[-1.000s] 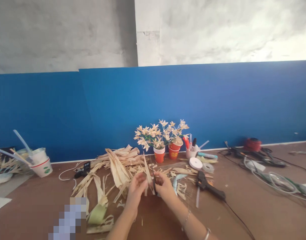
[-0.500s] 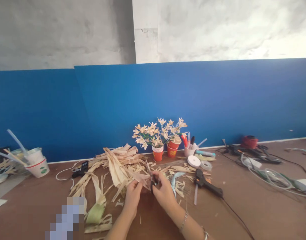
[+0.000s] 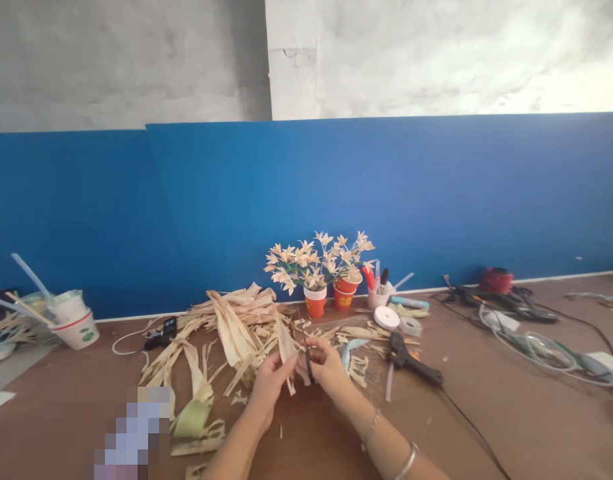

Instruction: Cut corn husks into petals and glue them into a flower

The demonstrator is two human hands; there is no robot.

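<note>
My left hand (image 3: 269, 389) pinches a pale dried corn husk strip (image 3: 285, 337), which stands up above the fingers and hangs a little below them. My right hand (image 3: 328, 368) is closed around dark-handled scissors (image 3: 308, 362), their blades pointing up and away. The fingers of that hand are also close to the husk's lower part; whether they grip it cannot be seen. Beyond my hands lies a heap of dried husks (image 3: 233, 330). Pale husk flowers (image 3: 306, 259) on green stems stand in red paper cups (image 3: 315, 307) behind it.
Right of my hands lie a black glue gun (image 3: 415, 365) with its cord, a white ribbon roll (image 3: 387, 318) and a tape roll (image 3: 411, 326). Cables (image 3: 546, 347) tangle farther right. A white paper cup (image 3: 79, 331) stands at left, and a blue partition (image 3: 336, 180) borders the table.
The husk strip in my left hand has turned from lying sideways to standing upright. The scissors have turned in my right hand and now sit a little right of the husk.
</note>
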